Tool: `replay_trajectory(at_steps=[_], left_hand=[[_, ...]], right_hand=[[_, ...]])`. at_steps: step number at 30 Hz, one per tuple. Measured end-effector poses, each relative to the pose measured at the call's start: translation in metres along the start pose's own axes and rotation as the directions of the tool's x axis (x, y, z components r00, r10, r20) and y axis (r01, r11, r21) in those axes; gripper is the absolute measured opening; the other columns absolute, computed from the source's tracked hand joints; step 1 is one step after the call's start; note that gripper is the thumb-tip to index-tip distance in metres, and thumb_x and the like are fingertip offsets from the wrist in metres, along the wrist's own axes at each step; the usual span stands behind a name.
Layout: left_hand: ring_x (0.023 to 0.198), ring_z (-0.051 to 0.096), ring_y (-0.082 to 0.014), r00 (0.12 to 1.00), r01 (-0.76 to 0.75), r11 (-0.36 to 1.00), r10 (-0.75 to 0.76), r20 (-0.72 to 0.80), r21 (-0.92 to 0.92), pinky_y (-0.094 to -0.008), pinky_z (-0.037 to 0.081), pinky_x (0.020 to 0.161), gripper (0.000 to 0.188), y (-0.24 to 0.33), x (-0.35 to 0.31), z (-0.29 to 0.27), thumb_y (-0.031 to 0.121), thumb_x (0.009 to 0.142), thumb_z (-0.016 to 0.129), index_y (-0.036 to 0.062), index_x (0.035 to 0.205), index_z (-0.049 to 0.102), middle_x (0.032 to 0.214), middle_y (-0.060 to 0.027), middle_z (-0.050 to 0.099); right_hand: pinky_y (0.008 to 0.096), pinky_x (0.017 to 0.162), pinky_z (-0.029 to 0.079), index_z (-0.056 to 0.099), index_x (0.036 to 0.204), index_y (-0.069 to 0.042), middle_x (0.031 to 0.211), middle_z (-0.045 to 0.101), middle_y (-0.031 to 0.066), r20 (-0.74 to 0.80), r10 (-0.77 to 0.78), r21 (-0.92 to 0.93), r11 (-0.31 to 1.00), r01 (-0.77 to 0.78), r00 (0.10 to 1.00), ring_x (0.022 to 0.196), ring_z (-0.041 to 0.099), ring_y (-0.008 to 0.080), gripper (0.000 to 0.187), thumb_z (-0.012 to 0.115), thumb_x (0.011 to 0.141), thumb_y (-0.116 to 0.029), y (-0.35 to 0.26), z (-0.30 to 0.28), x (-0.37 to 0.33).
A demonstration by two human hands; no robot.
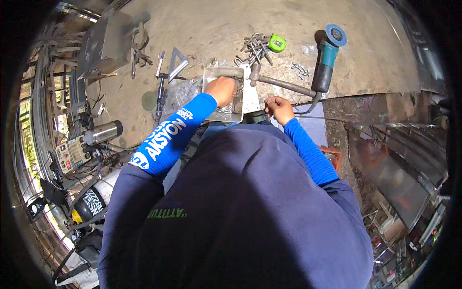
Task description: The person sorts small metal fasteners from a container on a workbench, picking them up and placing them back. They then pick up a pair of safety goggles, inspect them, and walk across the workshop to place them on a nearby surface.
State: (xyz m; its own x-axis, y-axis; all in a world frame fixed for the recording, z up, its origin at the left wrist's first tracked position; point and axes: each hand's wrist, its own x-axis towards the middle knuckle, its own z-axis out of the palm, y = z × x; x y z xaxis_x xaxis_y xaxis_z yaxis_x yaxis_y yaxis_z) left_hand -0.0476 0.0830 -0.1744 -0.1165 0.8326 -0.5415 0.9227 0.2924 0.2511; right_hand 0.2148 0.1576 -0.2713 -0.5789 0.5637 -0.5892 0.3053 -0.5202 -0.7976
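Observation:
My left hand (222,91) reaches into a clear rectangular plastic bin (210,73) at the table's near edge. Its fingers are curled down among small metal fasteners (225,113); whatever they grip is hidden. To the right, my right hand (280,109) hovers by the table edge with thumb and fingers pinched together. Anything between those fingertips is too small to name. A pale metal plate with holes (250,98) lies between the bin and my right hand. The head of a hammer (284,85) rests by that plate, its handle pointing right.
An angle grinder (328,60) stands at the right, its cord running toward my right hand. Beyond the bin lie a green tape measure (277,43) and a pile of metal pieces (256,48). A triangular square (177,65) is at left, near a steel tumbler (103,132).

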Motion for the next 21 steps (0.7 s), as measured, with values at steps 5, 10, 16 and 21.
replay_trajectory(at_steps=[5, 10, 16, 21], left_hand=[[0.095, 0.071, -0.0411, 0.996, -0.063, 0.996, 0.058, 0.074, 0.065, -0.0498, 0.057, 0.084, 0.018, 0.007, -0.004, 0.001, 0.008, 0.079, 0.070, 0.0025, 0.095, 0.077, 0.097, -0.0241, 0.073], [0.097, 0.071, -0.0427, 0.991, -0.117, 0.983, 0.105, 0.087, 0.140, -0.0505, 0.057, 0.085, 0.018, 0.007, -0.005, 0.003, 0.006, 0.079, 0.068, -0.0012, 0.094, 0.076, 0.099, -0.0276, 0.072], [0.095, 0.072, -0.0428, 0.993, -0.114, 0.983, 0.109, 0.046, 0.141, -0.0506, 0.057, 0.085, 0.019, 0.001, 0.009, -0.005, 0.007, 0.078, 0.070, 0.0014, 0.094, 0.077, 0.098, -0.0269, 0.073], [0.092, 0.072, -0.0428, 0.979, -0.165, 0.978, 0.147, 0.142, 0.126, -0.0502, 0.058, 0.082, 0.021, 0.000, 0.012, 0.002, 0.013, 0.078, 0.069, 0.0027, 0.094, 0.077, 0.096, -0.0256, 0.073]], right_hand=[[0.0308, 0.051, 0.051, 0.067, 0.102, 0.005, 0.075, 0.068, 0.0098, 0.026, 0.003, -0.020, 1.000, -0.002, 1.000, 0.057, 0.061, 0.0162, 0.018, 0.059, 0.102, -0.011, -0.009, 0.001, 0.002], [0.0304, 0.050, 0.049, 0.067, 0.104, 0.003, 0.073, 0.068, 0.0089, 0.005, 0.040, -0.104, 0.994, -0.039, 0.999, 0.053, 0.060, 0.0158, 0.019, 0.061, 0.103, -0.014, -0.018, 0.000, 0.007], [0.0290, 0.054, 0.053, 0.066, 0.107, 0.003, 0.076, 0.069, 0.0080, 0.047, 0.017, -0.075, 0.997, -0.013, 0.999, 0.058, 0.062, 0.0145, 0.018, 0.060, 0.103, -0.013, -0.012, -0.003, 0.009], [0.0289, 0.056, 0.054, 0.066, 0.107, 0.003, 0.077, 0.068, 0.0075, 0.047, 0.010, -0.022, 1.000, -0.008, 0.999, 0.061, 0.062, 0.0142, 0.018, 0.059, 0.102, -0.013, -0.008, -0.003, 0.010]])
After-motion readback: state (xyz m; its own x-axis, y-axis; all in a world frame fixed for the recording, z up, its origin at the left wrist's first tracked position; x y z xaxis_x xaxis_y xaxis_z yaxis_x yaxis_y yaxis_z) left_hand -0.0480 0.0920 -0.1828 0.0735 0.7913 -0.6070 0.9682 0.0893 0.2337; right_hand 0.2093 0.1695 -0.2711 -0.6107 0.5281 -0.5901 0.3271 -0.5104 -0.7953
